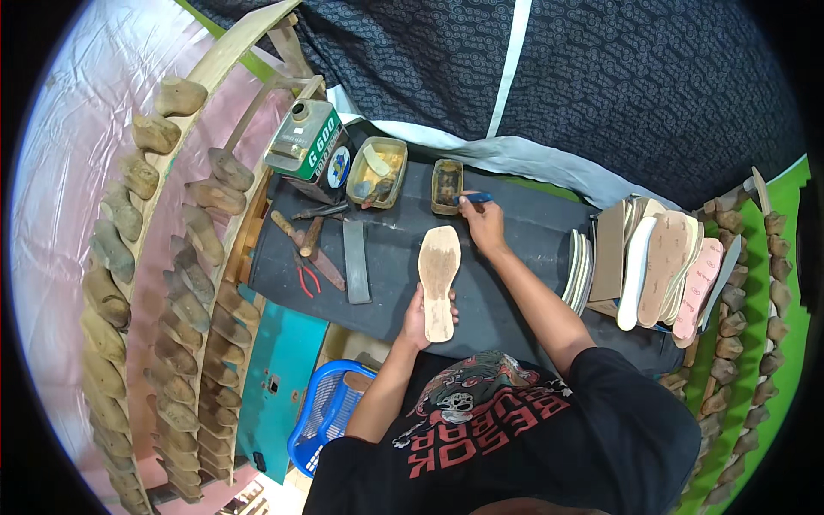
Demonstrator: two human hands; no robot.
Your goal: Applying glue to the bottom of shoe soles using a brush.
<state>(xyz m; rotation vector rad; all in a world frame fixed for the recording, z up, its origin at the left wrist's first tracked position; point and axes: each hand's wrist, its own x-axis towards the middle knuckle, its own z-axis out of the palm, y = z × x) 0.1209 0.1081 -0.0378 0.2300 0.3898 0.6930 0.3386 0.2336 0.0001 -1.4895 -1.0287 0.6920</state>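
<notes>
My left hand (pixel 417 318) is closed round the heel end of a shoe insole (pixel 440 257), a tan sole-shaped board with a darker brown patch on its forefoot and middle. It is held over the front part of the dark work table (pixel 390 322), toe end pointing away from me. Farther off, my right hand (pixel 486 227) pinches a blue-handled tool (pixel 474 197). The tool's tip lies at the rim of a small rectangular tub (pixel 447 186) with dark, crusted insides; I cannot make out the tip itself.
Left on the table are a metal can (pixel 307 146), a yellowish tub (pixel 378 172), a hammer (pixel 311 236), red-handled pincers (pixel 306 276) and a grey flat block (pixel 356 262). Stacked insoles (pixel 661 270) stand right. Racks of wooden shoe lasts (pixel 107 296) flank me; a blue basket (pixel 322 403) sits below.
</notes>
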